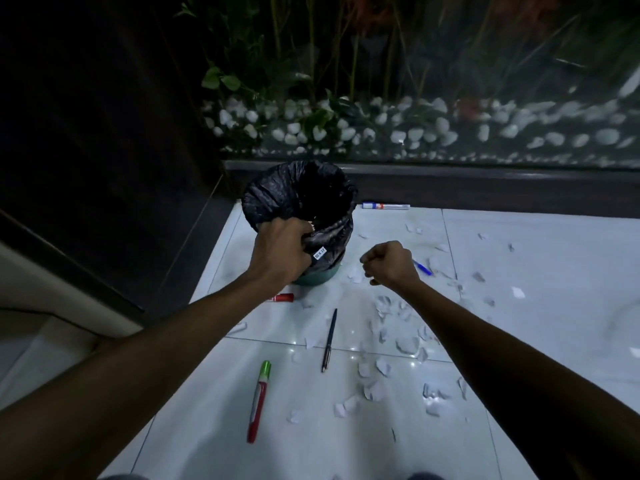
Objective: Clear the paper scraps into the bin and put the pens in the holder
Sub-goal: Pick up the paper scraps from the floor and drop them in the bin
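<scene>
The bin (313,237), a small greenish tub lined with a black plastic bag (277,195), stands on the floor near the far left corner of the pale tiles. The left hand (282,245) is clamped on the near rim of the bag, bunching the plastic. The right hand (389,263) hovers just to the right of the bin, curled into a fist; whether it holds anything I cannot tell.

White paper scraps (398,341) lie scattered over the floor, thickest below and to the right of the right hand. Among them lies a dark pen (329,341), pointing roughly toward the bin. A red marker with a green cap (259,401) lies nearer the camera, left of it. A blue pen (423,267) shows partly from behind the right hand. A red-ended marker (282,298) peeks out under the left forearm, beside the bin's base. A white marker with a blue cap (385,205) lies against the far skirting, right of the bin.

The floor (519,244) is glossy white tile with thin joints. Behind it a dark ledge runs under a glass pane, with white pebbles (398,133) and green plants (242,81) beyond. The room is dim.
</scene>
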Motion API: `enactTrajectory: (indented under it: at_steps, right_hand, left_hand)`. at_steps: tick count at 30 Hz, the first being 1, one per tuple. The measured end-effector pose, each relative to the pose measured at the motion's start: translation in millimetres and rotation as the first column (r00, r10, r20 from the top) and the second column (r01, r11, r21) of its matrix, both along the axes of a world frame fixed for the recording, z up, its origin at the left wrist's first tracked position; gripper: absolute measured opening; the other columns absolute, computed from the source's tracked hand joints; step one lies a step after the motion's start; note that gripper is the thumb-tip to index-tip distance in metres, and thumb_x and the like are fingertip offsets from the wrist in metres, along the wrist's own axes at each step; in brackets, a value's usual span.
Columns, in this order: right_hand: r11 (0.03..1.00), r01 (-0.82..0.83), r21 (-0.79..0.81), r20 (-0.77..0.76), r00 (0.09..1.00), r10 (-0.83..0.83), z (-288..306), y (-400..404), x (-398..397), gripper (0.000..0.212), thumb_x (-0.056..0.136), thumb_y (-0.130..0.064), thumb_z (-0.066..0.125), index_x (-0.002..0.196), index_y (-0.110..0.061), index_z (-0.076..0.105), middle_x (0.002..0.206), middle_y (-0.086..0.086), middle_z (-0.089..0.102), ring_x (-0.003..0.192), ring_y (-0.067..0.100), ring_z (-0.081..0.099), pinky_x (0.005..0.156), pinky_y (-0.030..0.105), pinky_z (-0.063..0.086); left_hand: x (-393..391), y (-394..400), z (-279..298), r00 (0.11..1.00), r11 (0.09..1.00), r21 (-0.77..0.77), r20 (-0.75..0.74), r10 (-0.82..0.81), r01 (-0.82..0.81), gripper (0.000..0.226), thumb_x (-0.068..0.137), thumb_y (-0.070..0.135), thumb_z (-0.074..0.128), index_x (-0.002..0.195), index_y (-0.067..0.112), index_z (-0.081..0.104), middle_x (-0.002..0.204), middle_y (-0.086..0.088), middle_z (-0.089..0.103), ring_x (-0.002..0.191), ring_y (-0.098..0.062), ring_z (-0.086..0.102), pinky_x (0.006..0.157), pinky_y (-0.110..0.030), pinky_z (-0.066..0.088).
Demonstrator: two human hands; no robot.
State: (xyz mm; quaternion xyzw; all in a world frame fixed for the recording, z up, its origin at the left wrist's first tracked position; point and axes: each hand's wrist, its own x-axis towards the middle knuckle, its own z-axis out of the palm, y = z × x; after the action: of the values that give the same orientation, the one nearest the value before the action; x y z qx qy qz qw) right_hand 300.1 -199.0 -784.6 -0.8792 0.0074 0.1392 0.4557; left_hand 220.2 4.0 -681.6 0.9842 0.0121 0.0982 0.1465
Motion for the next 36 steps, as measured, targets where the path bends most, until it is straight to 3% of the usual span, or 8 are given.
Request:
enactTrajectory:
  at_steps: [4, 6, 11, 17, 20, 24, 31, 36]
  right_hand:
    - [0.964, -0.123, -0.237, 0.043, 0.99, 0.137, -23.5, -18.6, -9.2, 0.032, 0.08, -0.002, 0.063, 0.107, -0.012, 0.075, 0.111, 0.008, 0.074, 0.106, 0.027, 0.068, 0.091, 0.038, 0.058]
    - [0.919, -0.201, -0.34, 0.042, 0.973, 0.229, -31.8, -16.8, -13.5, 0.039, 0.085, -0.006, 0.064, 0.123, -0.014, 0.068, 0.125, 0.006, 0.068, 0.118, 0.025, 0.061, 0.098, 0.037, 0.053]
    - [0.819, -0.292, -0.494, 0.108, 0.914, 0.39, -53.7, 5.7, -5.5, 0.039, 0.092, -0.016, 0.061, 0.132, -0.016, 0.063, 0.136, 0.006, 0.06, 0.128, 0.028, 0.052, 0.097, 0.039, 0.05]
    - [0.719, -0.36, -0.594, 0.084, 0.862, 0.5, -72.4, 30.3, 20.3, 0.062, 0.095, -0.027, 0.065, 0.151, -0.016, 0.04, 0.142, 0.015, 0.051, 0.129, 0.036, 0.045, 0.095, 0.045, 0.05]
    - [0.78, -0.335, -0.529, 0.094, 0.89, 0.446, -80.7, 35.0, 24.9, 0.053, 0.091, -0.038, 0.072, 0.138, -0.019, 0.056, 0.13, 0.014, 0.052, 0.122, 0.035, 0.047, 0.089, 0.044, 0.052]
    - [0.875, -0.167, -0.453, 0.223, 0.93, 0.293, -81.5, 36.1, 17.8, 0.017, 0.093, -0.027, 0.07, 0.109, -0.022, 0.073, 0.109, 0.007, 0.061, 0.102, 0.03, 0.061, 0.073, 0.039, 0.054]
    - [0.688, -0.104, -0.718, 0.263, 0.875, 0.406, -75.7, 11.6, 2.1, 0.016, 0.084, -0.004, 0.061, 0.081, -0.015, 0.072, 0.093, 0.007, 0.067, 0.096, 0.035, 0.06, 0.073, 0.039, 0.05]
    - [0.721, -0.163, -0.674, 0.195, 0.902, 0.386, -73.3, -7.7, -29.1, 0.018, 0.087, -0.005, 0.053, 0.081, -0.015, 0.068, 0.092, 0.005, 0.067, 0.092, 0.033, 0.06, 0.061, 0.033, 0.046]
  left_hand:
    - [-21.3, 1.4, -16.7, 0.952, 0.965, 0.185, 0.276, 0.129, -0.184, 0.033, 0.063, 0.02, 0.054, 0.096, 0.018, 0.049, 0.097, -0.004, 0.051, 0.092, -0.026, 0.048, 0.08, -0.039, 0.037]
    - [-43.9, -9.5, -40.7, 0.909, 0.949, 0.094, 0.328, 0.257, -0.302, 0.027, 0.065, 0.02, 0.054, 0.09, 0.019, 0.043, 0.095, -0.003, 0.046, 0.09, -0.025, 0.045, 0.078, -0.039, 0.037]
    - [-61.6, -28.1, -137.0, 0.986, 0.974, -0.155, 0.008, 0.166, -0.163, 0.027, 0.069, 0.004, 0.066, 0.094, 0.012, 0.06, 0.095, -0.005, 0.058, 0.09, -0.028, 0.058, 0.076, -0.04, 0.051]
    - [-22.7, -15.0, -162.0, 0.973, 0.999, -0.034, -0.227, -0.034, 0.027, 0.048, 0.068, -0.003, 0.06, 0.115, 0.006, 0.066, 0.122, -0.01, 0.064, 0.115, -0.029, 0.055, 0.092, -0.037, 0.049]
    - [-28.1, -9.6, -171.1, 0.957, 0.995, -0.027, -0.272, -0.1, 0.096, 0.04, 0.076, 0.001, 0.059, 0.115, 0.007, 0.066, 0.125, -0.009, 0.059, 0.115, -0.029, 0.053, 0.091, -0.036, 0.048]
    - [-42.7, -10.3, -174.8, 0.949, 0.991, 0.016, -0.289, -0.126, 0.136, 0.041, 0.075, -0.009, 0.055, 0.11, 0.012, 0.062, 0.116, -0.005, 0.052, 0.107, -0.024, 0.052, 0.073, -0.029, 0.041]
    - [-57.5, -10.7, -170.0, 0.931, 0.999, 0.04, -0.365, 0.001, 0.015, 0.036, 0.075, -0.001, 0.058, 0.107, 0.016, 0.062, 0.113, -0.002, 0.055, 0.107, -0.023, 0.055, 0.074, -0.036, 0.049]
    - [-80.7, -18.2, -154.8, 0.923, 0.995, 0.088, -0.384, 0.002, 0.035, 0.04, 0.08, 0.025, 0.057, 0.119, 0.018, 0.051, 0.117, -0.006, 0.047, 0.106, -0.028, 0.051, 0.079, -0.039, 0.047]
